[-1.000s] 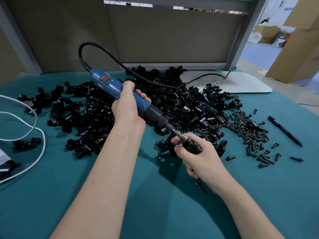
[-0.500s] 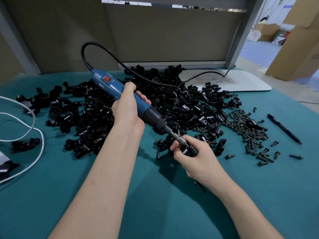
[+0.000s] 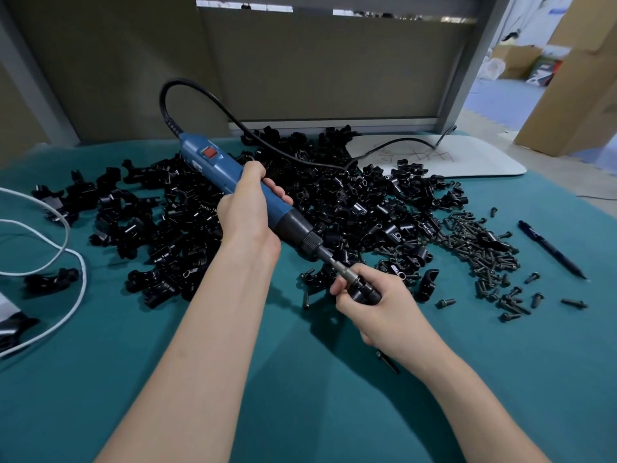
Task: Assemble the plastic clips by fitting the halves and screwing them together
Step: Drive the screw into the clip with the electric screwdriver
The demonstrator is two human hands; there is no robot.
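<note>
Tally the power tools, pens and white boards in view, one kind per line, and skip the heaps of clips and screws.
Electric screwdriver: 1
Pen: 1
White board: 1
Total: 3

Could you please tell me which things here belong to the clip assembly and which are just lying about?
For the job: blue electric screwdriver, gripped by the left hand; black clip, held by the right hand; pile of clip halves; loose screws.
Lying about: pen; white cable; white board.
</note>
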